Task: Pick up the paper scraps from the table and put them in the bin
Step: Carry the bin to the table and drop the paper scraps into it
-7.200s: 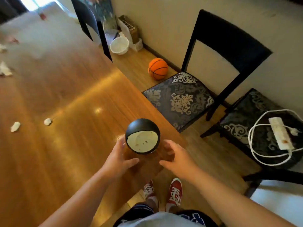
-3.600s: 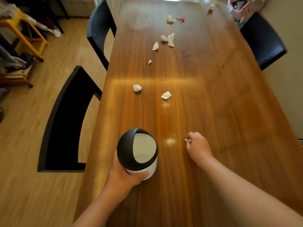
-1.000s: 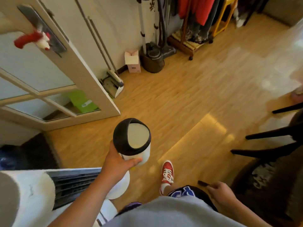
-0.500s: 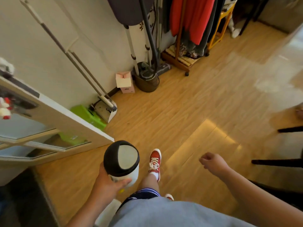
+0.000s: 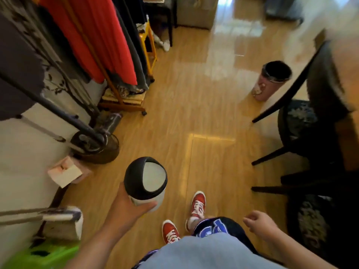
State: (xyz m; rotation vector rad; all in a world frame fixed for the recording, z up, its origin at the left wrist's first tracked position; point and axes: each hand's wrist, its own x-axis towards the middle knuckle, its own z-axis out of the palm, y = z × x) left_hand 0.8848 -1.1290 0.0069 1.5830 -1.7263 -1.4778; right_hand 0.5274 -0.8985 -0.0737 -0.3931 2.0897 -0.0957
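Head: left hand [image 5: 124,208] grips bin [image 5: 145,179]; no legible writing; right hand [image 5: 259,223] loosely curled.

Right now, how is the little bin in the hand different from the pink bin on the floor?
The little bin is held up in the left hand; the pink bin stands on the wooden floor beside a black chair. The little bin has a white body and a black domed lid with a pale flap; the pink bin's top is open, lined in black. Both are round and upright.
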